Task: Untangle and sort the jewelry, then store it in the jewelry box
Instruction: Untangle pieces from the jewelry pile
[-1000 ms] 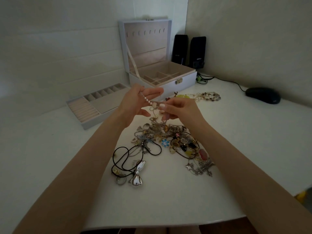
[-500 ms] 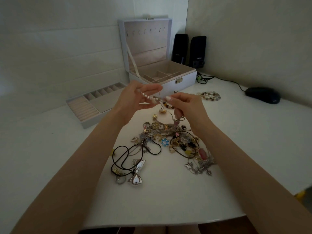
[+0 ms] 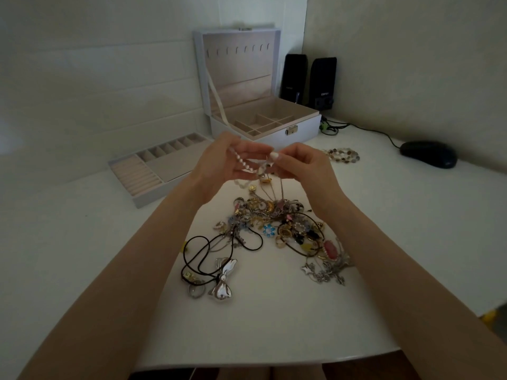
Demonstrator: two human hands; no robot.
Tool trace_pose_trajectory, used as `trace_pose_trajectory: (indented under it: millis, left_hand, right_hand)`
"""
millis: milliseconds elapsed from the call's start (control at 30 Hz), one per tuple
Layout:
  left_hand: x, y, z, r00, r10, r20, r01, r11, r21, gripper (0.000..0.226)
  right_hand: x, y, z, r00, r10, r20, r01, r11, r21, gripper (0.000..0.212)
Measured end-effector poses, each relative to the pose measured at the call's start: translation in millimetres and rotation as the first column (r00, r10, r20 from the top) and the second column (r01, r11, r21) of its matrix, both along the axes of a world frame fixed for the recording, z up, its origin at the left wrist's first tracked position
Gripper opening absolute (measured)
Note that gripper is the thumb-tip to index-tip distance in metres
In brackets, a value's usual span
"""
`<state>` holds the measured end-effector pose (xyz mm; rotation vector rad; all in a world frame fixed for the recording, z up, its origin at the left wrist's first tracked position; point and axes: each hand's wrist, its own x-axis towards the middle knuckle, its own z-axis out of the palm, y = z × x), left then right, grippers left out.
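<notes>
1. A single view covers the scene: a wide-angle camera worn on the person's head, facing forward and down across the white table (image 3: 274, 325).
2. It sits close above the forearms, which run in from the bottom corners. The left hand (image 3: 225, 160) and right hand (image 3: 304, 165) meet near mid-frame, pinching a pearl strand (image 3: 242, 161).
3. The jewelry pile (image 3: 274, 223) lies just below centre, near the lens.
4. Farther off, toward the top, the open jewelry box (image 3: 304, 130) stands by the wall corner, with the speakers (image 3: 295, 78) to its right.
5. The wide lens curves the table's near edge.
</notes>
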<state>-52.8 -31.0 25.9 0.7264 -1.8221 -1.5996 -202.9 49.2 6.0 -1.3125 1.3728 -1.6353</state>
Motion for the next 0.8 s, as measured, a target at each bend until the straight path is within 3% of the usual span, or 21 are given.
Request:
trace_pose_trajectory:
  millis: [100, 367, 500, 700, 800]
  left_hand:
    - [-1.2, 0.4, -0.6, 0.999, -0.035, -0.034, 0.037, 0.998, 0.044, 0.054]
    - [-1.2, 0.6, -0.2, 0.999, 0.012, -0.047, -0.013, 1.0, -0.026, 0.047]
    - [0.0, -1.2, -2.4, 0.998, 0.064, -0.008, -0.065, 0.996, -0.068, 0.051]
    - [-1.3, 2.0, 0.1, 0.999, -0.014, -0.044, 0.014, 1.0, 0.004, 0.051]
    - [-1.1, 1.3, 0.8, 0.999, 0.015, -0.048, -0.016, 1.0, -0.02, 0.051]
  right_hand:
    - [-0.3, 2.2, 3.3, 0.991, 0.083, 0.101, -0.08, 0.996, -0.035, 0.009]
    - [-2.4, 4.1, 6.0, 0.971, 0.166, 0.17, -0.16, 0.986, -0.048, 0.009]
    - [-2.0, 3.7, 5.3, 0.956, 0.232, 0.181, -0.223, 0.972, -0.068, 0.006]
    - [-4.8, 2.8, 4.0, 0.948, 0.239, 0.208, -0.229, 0.971, -0.074, 0.002]
    - [-5.1, 2.7, 3.1, 0.96, 0.221, 0.174, -0.214, 0.975, -0.056, 0.013]
